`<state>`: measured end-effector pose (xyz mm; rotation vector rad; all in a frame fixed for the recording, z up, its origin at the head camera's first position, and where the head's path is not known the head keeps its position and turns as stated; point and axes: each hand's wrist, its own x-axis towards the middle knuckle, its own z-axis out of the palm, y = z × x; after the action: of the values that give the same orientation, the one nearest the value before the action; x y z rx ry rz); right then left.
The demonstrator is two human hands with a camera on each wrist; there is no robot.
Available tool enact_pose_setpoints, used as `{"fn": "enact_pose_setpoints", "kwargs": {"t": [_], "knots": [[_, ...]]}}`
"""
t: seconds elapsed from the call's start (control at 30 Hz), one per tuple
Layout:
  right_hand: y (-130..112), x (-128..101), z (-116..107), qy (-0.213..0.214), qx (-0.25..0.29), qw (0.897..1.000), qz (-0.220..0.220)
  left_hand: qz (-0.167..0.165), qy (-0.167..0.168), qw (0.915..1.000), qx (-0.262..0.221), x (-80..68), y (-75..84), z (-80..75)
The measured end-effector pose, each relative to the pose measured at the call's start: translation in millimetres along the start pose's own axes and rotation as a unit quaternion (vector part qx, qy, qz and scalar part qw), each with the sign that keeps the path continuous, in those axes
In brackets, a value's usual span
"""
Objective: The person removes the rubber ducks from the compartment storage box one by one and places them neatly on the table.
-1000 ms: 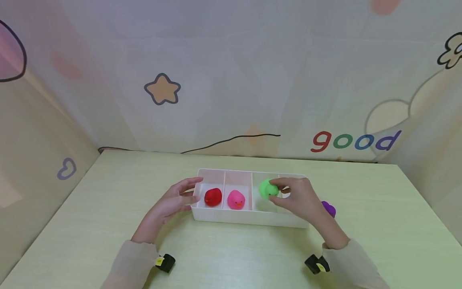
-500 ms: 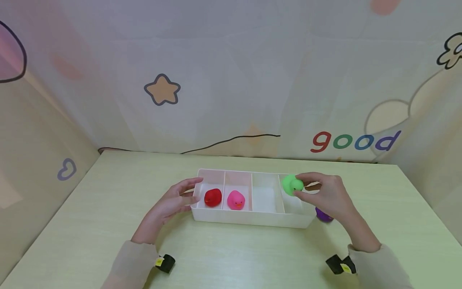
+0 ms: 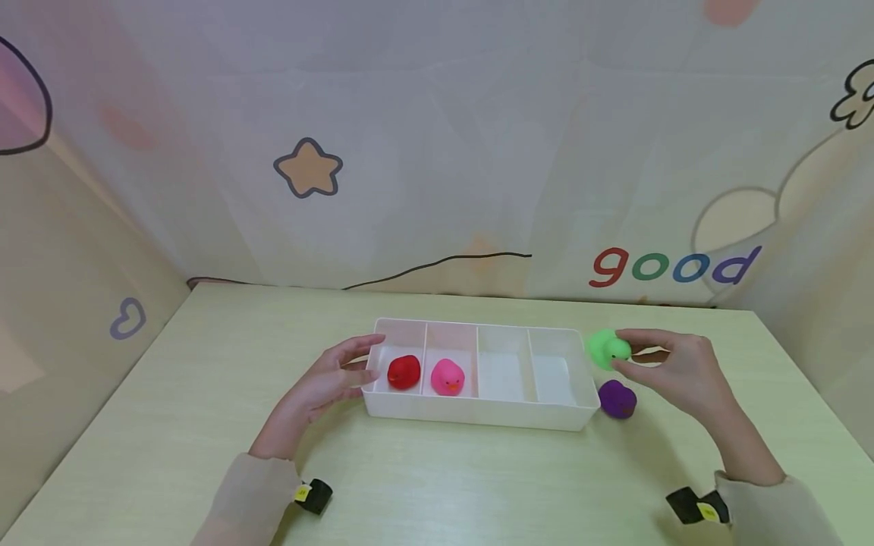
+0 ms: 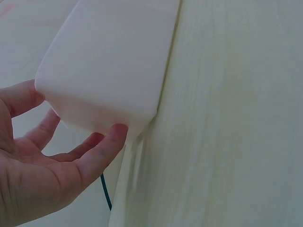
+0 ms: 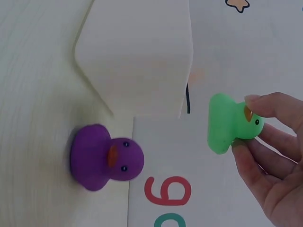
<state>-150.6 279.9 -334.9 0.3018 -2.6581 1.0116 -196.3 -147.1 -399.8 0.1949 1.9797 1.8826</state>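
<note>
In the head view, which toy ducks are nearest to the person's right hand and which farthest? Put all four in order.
From the right hand, nearest first:
1. Green duck, pinched in its fingers, just past the tray's right end.
2. Purple duck, on the table right of the white tray.
3. Pink duck, second compartment from the left.
4. Red duck, leftmost compartment, by the left hand.

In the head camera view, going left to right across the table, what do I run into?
left hand → red duck → pink duck → two empty tray compartments → green duck, above the purple duck → right hand
</note>
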Motion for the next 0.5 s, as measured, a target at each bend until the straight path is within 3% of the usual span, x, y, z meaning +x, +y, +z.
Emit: {"fn": "enact_pose_setpoints", "kwargs": {"t": [0.5], "knots": [[50, -24, -29, -0.056, -0.072, 0.993, 0.071, -0.003, 0.005, 1.0, 0.0, 0.9, -0.3, 0.2]]}}
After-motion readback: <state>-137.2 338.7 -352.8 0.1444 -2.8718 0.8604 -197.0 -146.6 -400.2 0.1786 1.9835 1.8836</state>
